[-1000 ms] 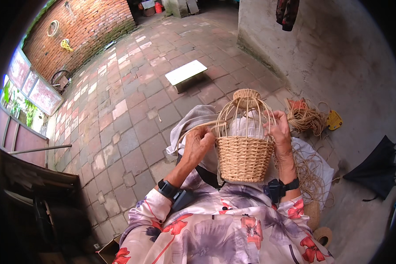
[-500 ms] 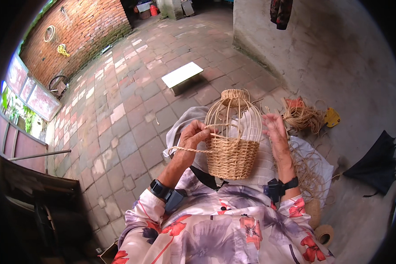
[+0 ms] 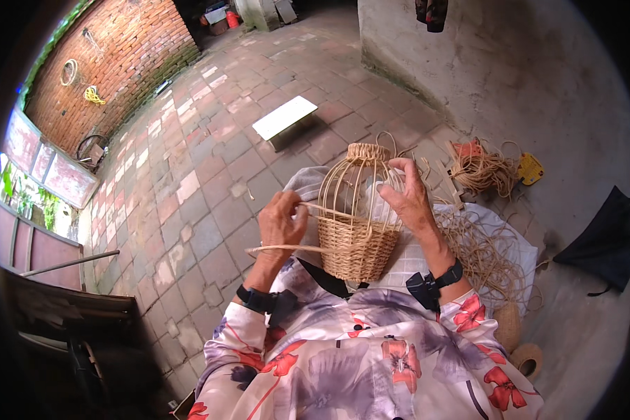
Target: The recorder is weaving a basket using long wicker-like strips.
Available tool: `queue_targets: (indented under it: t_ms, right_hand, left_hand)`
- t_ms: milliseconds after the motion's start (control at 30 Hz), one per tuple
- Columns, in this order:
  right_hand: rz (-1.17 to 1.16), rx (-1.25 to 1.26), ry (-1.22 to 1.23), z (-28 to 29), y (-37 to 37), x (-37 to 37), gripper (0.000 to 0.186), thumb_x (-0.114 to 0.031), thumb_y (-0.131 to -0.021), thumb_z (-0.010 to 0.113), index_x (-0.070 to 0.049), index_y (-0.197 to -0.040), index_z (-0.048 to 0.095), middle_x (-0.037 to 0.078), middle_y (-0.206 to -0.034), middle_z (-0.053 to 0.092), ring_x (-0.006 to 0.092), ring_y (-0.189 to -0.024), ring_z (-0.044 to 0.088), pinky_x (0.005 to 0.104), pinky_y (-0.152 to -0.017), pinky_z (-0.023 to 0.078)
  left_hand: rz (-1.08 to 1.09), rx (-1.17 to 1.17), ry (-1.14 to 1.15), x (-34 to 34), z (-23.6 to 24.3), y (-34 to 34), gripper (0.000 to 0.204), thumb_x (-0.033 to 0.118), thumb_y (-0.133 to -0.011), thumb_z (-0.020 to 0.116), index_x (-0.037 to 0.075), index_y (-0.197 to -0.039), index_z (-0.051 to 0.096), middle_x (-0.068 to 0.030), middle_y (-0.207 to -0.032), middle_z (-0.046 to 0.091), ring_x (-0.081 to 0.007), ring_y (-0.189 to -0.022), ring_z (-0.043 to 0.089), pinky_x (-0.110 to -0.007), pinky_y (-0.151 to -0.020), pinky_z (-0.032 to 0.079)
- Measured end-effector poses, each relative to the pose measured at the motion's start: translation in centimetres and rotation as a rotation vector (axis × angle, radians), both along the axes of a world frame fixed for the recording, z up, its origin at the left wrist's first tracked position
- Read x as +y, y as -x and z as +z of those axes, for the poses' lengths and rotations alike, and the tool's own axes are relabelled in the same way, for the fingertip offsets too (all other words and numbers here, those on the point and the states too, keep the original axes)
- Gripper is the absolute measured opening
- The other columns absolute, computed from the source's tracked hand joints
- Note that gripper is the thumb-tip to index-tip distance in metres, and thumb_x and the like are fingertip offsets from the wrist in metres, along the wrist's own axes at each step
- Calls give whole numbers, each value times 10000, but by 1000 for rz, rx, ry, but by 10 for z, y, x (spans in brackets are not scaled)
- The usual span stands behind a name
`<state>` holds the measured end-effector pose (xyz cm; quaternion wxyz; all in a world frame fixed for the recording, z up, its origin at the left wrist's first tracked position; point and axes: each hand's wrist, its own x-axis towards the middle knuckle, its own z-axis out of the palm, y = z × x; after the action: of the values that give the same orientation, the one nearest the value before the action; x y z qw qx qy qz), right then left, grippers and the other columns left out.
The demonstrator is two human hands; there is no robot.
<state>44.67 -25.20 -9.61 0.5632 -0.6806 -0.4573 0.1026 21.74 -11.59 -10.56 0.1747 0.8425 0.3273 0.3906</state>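
Observation:
A partly woven straw basket [image 3: 359, 246] stands on my lap. Its lower body is tight weave, and bare ribs [image 3: 352, 183] arch up from it to a small woven ring [image 3: 368, 152]. Left of the basket, my left hand [image 3: 281, 220] is closed in a pinch on a pale weaving strand [image 3: 329, 211] that runs to the rim of the weave. A twisted cord [image 3: 287, 248] sticks out leftward from the basket below that hand. My right hand [image 3: 407, 198] is at the right-hand ribs, thumb and forefinger apart, with nothing visible in its grasp.
Loose fibre strands [image 3: 479, 255] lie on a white cloth at my right. Beyond them are a tangled cord bundle [image 3: 484, 170] and a yellow object [image 3: 530, 169]. A dark folded umbrella [image 3: 598, 241] rests farther right. Ahead stands a low white-topped bench [image 3: 285, 117] on the paving.
My left hand has moved left, away from the rim, drawing the strand out. My right hand has come in to the right-hand ribs. The basket has shifted slightly left.

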Motion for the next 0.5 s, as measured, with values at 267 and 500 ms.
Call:
queue_targets:
  t_ms: [267, 500]
  right_hand:
    - [-9, 29, -1, -5, 0, 2, 488, -210, -760, 660, -15, -1172, 488, 174, -1151, 550, 307, -1100, 538, 390, -983, 409]
    - [-9, 41, 12, -2, 2, 1, 477, -208, -764, 645, -11, -1171, 492, 181, -1151, 554, 313, -1105, 539, 386, -983, 410]
  left_hand:
    - [-239, -392, 1036, 26, -3, 35, 107, 117, -923, 639, 15, -891, 636, -30, -718, 634, -105, -619, 612, -243, -562, 527]
    - [-542, -313, 1098, -7, 20, -19, 56, 87, -933, 620, 36, -911, 619, -20, -807, 641, -106, -666, 626, -269, -585, 534]
